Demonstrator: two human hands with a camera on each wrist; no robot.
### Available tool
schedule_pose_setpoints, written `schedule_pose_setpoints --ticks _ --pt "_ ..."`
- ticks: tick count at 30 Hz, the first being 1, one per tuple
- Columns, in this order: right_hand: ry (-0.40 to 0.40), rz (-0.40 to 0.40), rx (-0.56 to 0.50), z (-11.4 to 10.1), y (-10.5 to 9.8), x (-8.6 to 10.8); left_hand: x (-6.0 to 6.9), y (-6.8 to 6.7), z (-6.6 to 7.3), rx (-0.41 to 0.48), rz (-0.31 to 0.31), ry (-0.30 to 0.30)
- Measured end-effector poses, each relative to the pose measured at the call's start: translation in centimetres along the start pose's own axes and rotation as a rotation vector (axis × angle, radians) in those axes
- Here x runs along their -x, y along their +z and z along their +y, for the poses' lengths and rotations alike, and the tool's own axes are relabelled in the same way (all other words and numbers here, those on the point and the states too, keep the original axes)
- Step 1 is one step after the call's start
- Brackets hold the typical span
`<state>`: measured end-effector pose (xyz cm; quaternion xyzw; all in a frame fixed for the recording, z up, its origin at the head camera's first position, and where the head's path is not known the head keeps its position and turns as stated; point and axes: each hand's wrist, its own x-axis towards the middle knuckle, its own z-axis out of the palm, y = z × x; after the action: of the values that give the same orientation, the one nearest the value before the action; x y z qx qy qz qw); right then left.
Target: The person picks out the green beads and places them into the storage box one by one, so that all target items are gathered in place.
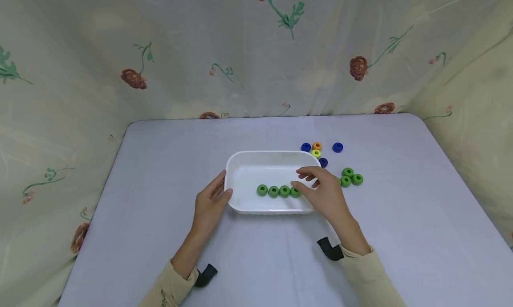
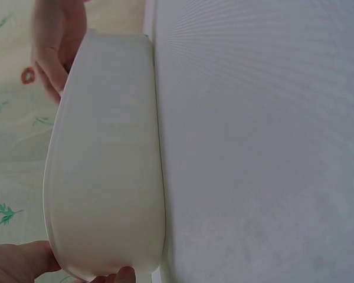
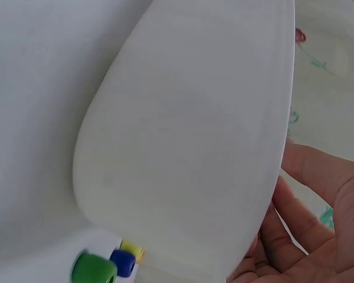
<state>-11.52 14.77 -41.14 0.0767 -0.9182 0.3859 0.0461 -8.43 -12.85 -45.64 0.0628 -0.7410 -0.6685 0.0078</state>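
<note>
A white plastic tray [image 1: 256, 164] with raised walls stands on the table. Inside it, several green beads [image 1: 274, 191] form a row along the near side. My left hand [image 1: 209, 204] grips the tray's left end, thumb at the rim and fingers against the outer wall. Over the tray's right end hovers my right hand [image 1: 320, 191], thumb and fingers apart and bent, nothing visible between them. Its thumb is close to the rightmost green bead [image 1: 295, 192], partly hidden by the hand. In the right wrist view the tray wall [image 3: 183, 130] hides the fingertips.
Three green beads [image 1: 348, 172] cluster right of the tray. Behind its far right corner lie blue beads [image 1: 306, 147], an orange bead [image 1: 317, 145] and a yellow bead [image 1: 316, 153], with another blue bead [image 1: 338, 147] apart. Flowered curtains [image 1: 180, 53] surround the white-covered table [image 1: 160, 155].
</note>
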Motion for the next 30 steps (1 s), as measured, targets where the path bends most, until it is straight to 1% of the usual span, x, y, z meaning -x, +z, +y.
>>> schedule_pose_setpoints --ticks 3,6,12,19,23,26,30 --pt "0.053 0.04 -0.001 0.6 -0.7 0.2 0.0 0.0 0.0 0.007 -0.004 0.005" --pt "0.086 0.081 0.01 1.4 -1.3 0.4 0.0 0.0 0.0 0.014 -0.005 0.006" --pt "0.09 0.207 -0.003 3.3 -2.4 0.7 0.0 0.0 0.0 0.011 -0.005 0.01" --pt "0.116 0.325 -0.015 6.3 -3.4 1.2 0.0 0.0 0.0 0.016 -0.001 0.006" --pt "0.137 0.401 -0.054 8.1 -3.7 1.3 0.0 0.1 0.0 0.009 0.003 0.008" --pt "0.164 0.434 -0.074 9.3 -4.0 1.4 0.0 0.1 0.0 0.004 0.005 0.006" --pt "0.205 0.435 -0.094 10.7 -4.4 1.5 0.0 0.1 0.0 0.004 0.004 0.001"
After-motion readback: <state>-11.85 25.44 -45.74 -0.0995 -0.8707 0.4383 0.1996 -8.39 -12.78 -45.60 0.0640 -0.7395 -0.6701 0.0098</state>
